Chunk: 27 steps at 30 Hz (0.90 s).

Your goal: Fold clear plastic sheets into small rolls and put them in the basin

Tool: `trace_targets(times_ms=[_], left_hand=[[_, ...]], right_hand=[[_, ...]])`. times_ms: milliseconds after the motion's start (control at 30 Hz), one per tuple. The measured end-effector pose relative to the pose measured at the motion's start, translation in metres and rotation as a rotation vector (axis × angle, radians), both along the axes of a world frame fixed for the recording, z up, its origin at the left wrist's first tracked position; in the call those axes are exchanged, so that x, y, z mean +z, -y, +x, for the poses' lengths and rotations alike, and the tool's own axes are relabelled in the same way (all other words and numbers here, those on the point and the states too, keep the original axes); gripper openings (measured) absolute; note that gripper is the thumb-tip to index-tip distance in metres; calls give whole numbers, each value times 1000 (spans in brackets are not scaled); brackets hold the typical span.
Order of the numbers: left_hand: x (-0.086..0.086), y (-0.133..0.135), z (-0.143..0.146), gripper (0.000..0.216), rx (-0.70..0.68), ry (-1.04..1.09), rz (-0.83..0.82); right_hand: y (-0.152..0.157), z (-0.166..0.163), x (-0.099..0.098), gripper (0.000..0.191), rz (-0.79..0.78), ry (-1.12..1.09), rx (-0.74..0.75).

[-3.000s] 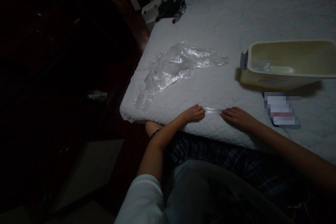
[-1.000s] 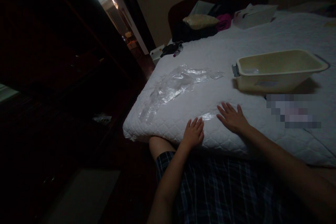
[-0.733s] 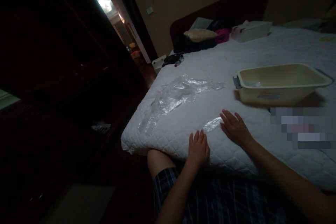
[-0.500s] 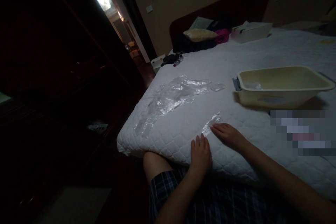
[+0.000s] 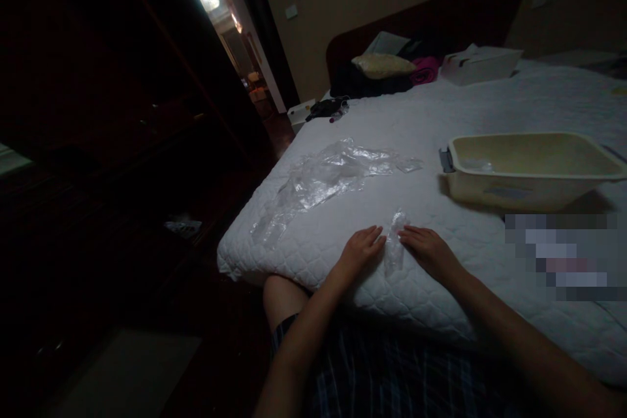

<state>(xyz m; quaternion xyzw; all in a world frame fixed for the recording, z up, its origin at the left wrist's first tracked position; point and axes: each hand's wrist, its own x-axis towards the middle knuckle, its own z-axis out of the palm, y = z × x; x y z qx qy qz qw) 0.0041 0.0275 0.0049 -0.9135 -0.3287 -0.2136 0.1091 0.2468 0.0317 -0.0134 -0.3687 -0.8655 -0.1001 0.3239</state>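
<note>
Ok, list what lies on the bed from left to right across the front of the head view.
Pile of clear plastic → left hand → small plastic piece → right hand → beige tub.

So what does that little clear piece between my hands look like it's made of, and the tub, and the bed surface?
The small clear piece looks like thin glossy plastic film: see-through, crinkled, catching glints, like the larger clear pile. The tub seems rigid cream plastic, smooth and matte, with a moulded rim. The bed cover appears to be white quilted fabric, stitched in a diamond pattern.
</note>
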Motion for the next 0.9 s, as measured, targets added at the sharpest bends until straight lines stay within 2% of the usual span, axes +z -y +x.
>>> trace_targets(times_ms=[133, 333, 500, 600, 700, 900], left_hand=[[-7, -13, 20, 23, -34, 6, -63], [-10, -2, 36, 22, 58, 8, -130], [-9, -4, 41, 21, 70, 45, -118], [-9, -5, 42, 22, 82, 114, -213], [-9, -7, 43, 24, 151, 269, -369], [-5, -10, 47, 19, 246, 414, -553]], right_hand=[[1, 0, -1, 25, -28, -48, -4], [6, 0, -1, 29, -61, -86, -87], [7, 3, -6, 32, -127, -132, -18], [6, 5, -8, 34, -231, -164, -17], [5, 4, -8, 36, -338, -221, -66], [3, 0, -4, 26, -501, -344, -148]])
